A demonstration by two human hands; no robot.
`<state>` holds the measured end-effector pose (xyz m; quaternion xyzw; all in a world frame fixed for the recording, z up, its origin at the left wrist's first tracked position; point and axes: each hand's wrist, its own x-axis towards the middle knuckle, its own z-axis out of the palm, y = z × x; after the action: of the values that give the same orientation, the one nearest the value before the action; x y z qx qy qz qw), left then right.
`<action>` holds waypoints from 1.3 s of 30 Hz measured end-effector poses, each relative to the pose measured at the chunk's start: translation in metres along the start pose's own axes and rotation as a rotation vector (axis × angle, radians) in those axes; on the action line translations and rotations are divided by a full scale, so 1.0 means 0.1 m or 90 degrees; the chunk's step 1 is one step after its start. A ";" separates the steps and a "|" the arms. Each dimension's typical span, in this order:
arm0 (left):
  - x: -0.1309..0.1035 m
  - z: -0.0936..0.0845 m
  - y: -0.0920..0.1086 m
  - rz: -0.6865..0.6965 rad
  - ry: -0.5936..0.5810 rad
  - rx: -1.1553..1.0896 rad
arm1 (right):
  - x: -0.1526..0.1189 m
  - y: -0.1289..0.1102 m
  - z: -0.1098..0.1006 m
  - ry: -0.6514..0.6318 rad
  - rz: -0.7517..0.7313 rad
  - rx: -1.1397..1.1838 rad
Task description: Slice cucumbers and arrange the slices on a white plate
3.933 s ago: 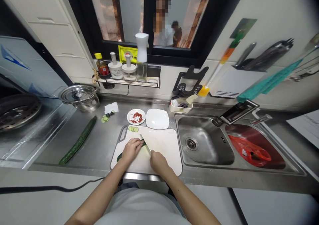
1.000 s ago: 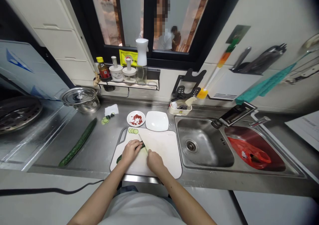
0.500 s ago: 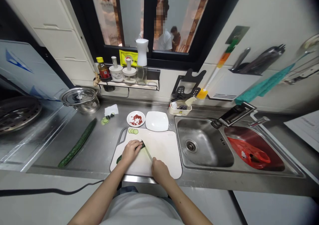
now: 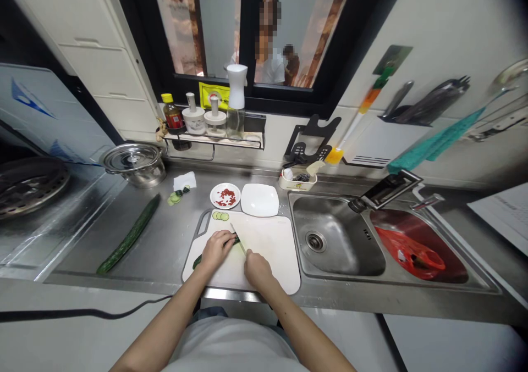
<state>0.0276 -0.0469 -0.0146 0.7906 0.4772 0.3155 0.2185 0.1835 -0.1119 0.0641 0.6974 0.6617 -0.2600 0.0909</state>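
On the white cutting board, my left hand is closed over a dark green cucumber piece, whose one end shows behind the palm and whose cut end lies by the fingertips. My right hand grips a knife by its handle, which the fist hides. The blade stands at the cut end, just right of my left fingertips. Several thin cucumber slices lie in a row at the board's far left corner.
A whole cucumber lies left of the board. Beyond the board stand a plate of chopped red bits and a white plate. A double sink is at the right, a lidded steel pot at the back left.
My right hand has moved a little forward and left with the knife, whose tip now reaches farther past the cucumber. My left hand stays almost in place.
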 end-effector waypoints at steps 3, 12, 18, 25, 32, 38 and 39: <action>0.00 -0.01 0.00 0.004 -0.002 -0.001 | 0.00 -0.02 -0.04 0.005 -0.003 -0.002; 0.00 0.01 -0.01 0.012 -0.003 0.005 | 0.01 -0.02 -0.10 0.000 -0.013 -0.001; -0.01 0.01 0.02 0.013 0.000 0.002 | -0.12 0.06 -0.07 -0.010 -0.004 -0.003; -0.01 0.01 0.03 0.004 0.006 0.000 | -0.30 0.18 -0.02 -0.020 0.009 0.003; 0.03 -0.01 0.01 -0.021 -0.011 0.009 | -0.35 0.25 -0.09 -0.002 0.005 0.018; 0.03 -0.06 -0.01 -0.076 0.013 -0.022 | -0.34 0.35 -0.13 0.038 0.004 -0.057; 0.03 -0.08 -0.02 -0.089 0.018 -0.028 | -0.32 0.37 -0.13 0.044 0.012 -0.070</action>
<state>0.0219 -0.0427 -0.0099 0.7457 0.5272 0.3210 0.2509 0.2230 -0.1381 0.0828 0.7059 0.6713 -0.1982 0.1086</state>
